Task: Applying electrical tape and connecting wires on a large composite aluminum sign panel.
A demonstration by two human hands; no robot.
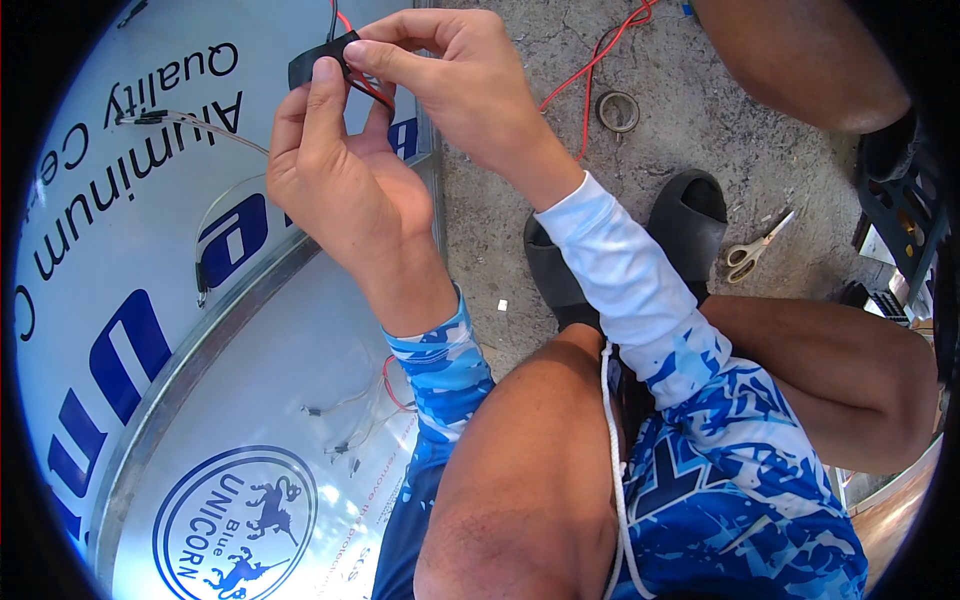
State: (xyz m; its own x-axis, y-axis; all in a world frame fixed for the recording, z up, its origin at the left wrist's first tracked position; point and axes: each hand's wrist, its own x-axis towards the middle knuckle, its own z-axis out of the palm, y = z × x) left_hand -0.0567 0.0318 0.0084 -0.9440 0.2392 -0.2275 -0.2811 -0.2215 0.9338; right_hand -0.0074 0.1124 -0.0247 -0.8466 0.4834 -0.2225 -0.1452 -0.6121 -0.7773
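At the top of the view, left of centre, both hands meet at a flat black piece [315, 66] with red and black wires [372, 90] coming from it. It may be a taped joint or a small module; I cannot tell which. My left hand [355, 185] grips it from below, thumb pressed on its face. My right hand [465, 85] pinches its right end between thumb and fingers. Part of the wires is hidden behind the fingers. Below the hands, a large white panel [300, 370] with blue print and a metal edge strip [165, 375] lies at the left.
Thin wire leads with dark ends [150, 118] rest on the panel. On the concrete floor [640, 130] are a roll of tape [618, 111], red and black cable [586, 95] and light-handled scissors [757, 250]. Another person's bare leg [810, 60] is at the upper right, near a dark crate [905, 200].
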